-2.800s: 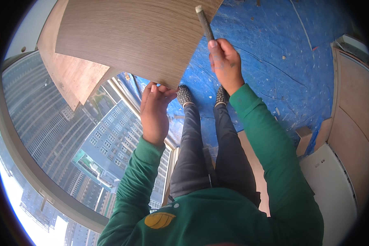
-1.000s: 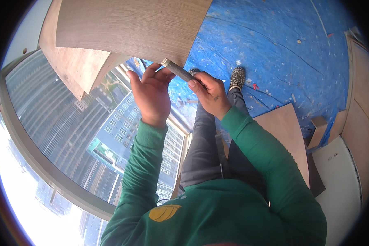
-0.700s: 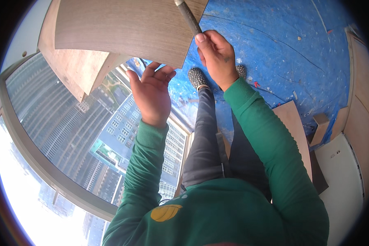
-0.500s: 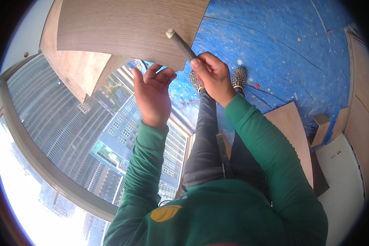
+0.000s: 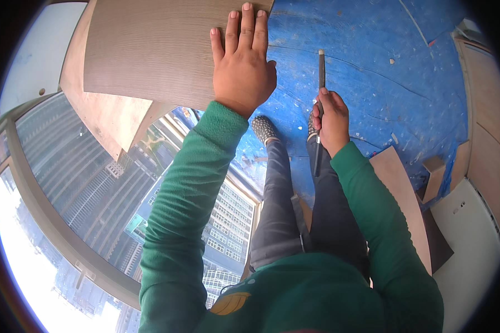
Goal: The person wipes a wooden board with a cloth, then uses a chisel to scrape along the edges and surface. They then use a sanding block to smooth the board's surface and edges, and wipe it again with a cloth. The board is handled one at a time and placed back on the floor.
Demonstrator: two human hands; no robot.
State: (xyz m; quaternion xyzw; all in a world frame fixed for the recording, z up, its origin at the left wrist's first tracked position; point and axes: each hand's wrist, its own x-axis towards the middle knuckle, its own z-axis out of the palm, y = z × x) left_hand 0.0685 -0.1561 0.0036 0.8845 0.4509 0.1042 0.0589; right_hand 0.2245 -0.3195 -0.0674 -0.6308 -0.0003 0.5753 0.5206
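Note:
My left hand [image 5: 243, 72] lies palm down, fingers apart, on the wood-grain panel [image 5: 150, 50] at the upper left, near its right edge. In my right hand [image 5: 333, 119] is a slim dark stick-like tool [image 5: 322, 72] with a pale tip, held upright in the picture above the floor. My fingers close round its middle, and its thin lower end shows below them over my trouser leg. I cannot make out its exact kind. Under the wood-grain panel, paler boards [image 5: 105, 114] stick out.
Blue sheeting [image 5: 372, 66] with scraps covers the floor. A large window [image 5: 94, 183] with buildings beyond is at left. Light boards [image 5: 397, 194], a small block-like wooden piece [image 5: 432, 176] and a white panel [image 5: 466, 222] stand at right.
My left hand has turned palm down and moved up onto the wood-grain panel. My right hand has moved right and down with the tool, away from the panel's edge.

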